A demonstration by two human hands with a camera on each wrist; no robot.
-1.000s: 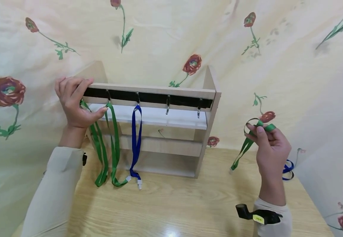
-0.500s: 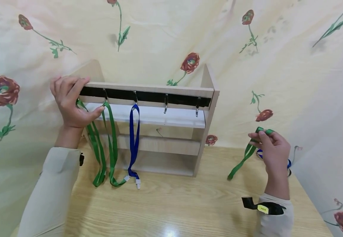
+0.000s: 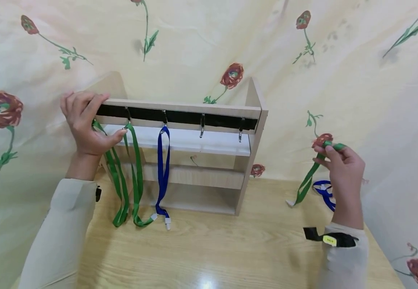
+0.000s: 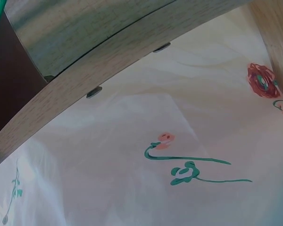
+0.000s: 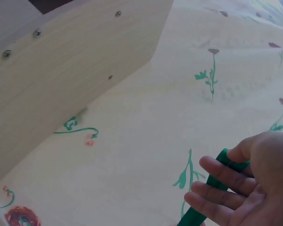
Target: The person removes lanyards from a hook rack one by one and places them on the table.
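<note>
My left hand [image 3: 88, 124] grips the upper left corner of a light wooden shelf unit [image 3: 194, 178], fingers over the top rail and thumb along its front. Between thumb and fingers, my right hand [image 3: 346, 170] pinches a green lanyard [image 3: 305, 182] by its loop, right of the shelf; the strap dangles down to a white clip. In the right wrist view the same lanyard [image 5: 218, 181] runs behind the spread fingers. A green lanyard [image 3: 138, 174] and a blue lanyard [image 3: 163, 172] hang from hooks on the front rail. Another green lanyard [image 3: 120, 188] hangs at the far left, its top hidden by my left hand.
On the rail's black strip, two bare metal hooks [image 3: 202, 126] show toward the right end. Behind my right wrist, a blue lanyard [image 3: 325, 194] lies on the wooden table [image 3: 209, 249]. A flower-patterned cloth [image 3: 194, 48] covers the wall behind.
My right hand first shifts slightly down, then rises to the right with the green lanyard, uncovering more of the blue one on the table. My left hand keeps its place on the shelf.
</note>
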